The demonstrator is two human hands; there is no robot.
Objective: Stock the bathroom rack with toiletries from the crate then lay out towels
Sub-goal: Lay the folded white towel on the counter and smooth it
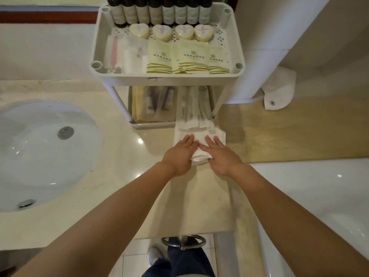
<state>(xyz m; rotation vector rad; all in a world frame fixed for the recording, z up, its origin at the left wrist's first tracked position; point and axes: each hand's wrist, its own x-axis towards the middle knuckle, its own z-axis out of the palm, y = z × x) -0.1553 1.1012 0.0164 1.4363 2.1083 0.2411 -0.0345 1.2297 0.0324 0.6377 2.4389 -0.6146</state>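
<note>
White folded towel (199, 133) lies flat on the beige marble counter (119, 156), just in front of the lower shelf of the white plastic two-tier rack (169, 77). Its far edge runs left to right, but my hands cover too much of it to call the long axis. Left hand (180, 154) and right hand (222, 156) are both down on it, side by side, palms flat, fingers straight and pointing at the rack. On the top shelf are dark bottles (155, 11), cream heart-shaped soaps (162, 33) and pale yellow sachets (159, 58). A round white basin (40, 156) sits to my left.
</note>
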